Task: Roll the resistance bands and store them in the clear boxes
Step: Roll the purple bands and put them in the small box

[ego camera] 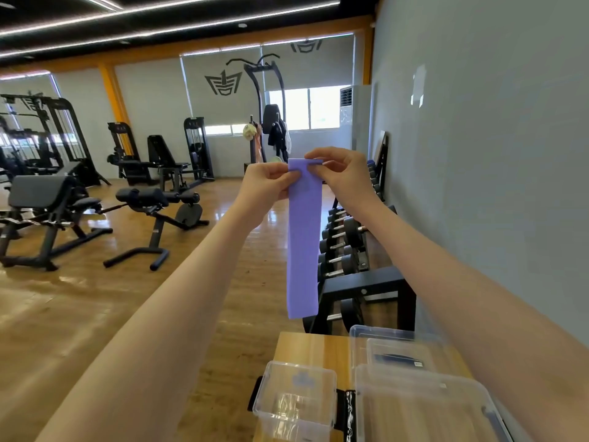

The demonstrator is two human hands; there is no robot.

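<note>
At the centre of the frame, both arms reach forward and the two hands meet at the top end of a purple resistance band (303,237). The left hand (266,183) pinches the band's upper left edge between thumb and curled fingers. The right hand (342,175) pinches the upper right corner, its fingers curled over the top edge, where the band looks folded over on itself. From that grip the band hangs straight down as a flat strip, its lower end free in the air above the wooden table (306,349) at the bottom of the frame.

On that table stand clear boxes: a small clear box (296,398) at bottom centre, a larger clear box (420,406) at lower right, and another clear box (395,344) behind it holding something dark.

Right of the band, a dumbbell rack (353,247) runs along the grey wall (478,154). Weight machines and benches (153,212) fill the left half on a wooden floor (79,298).
</note>
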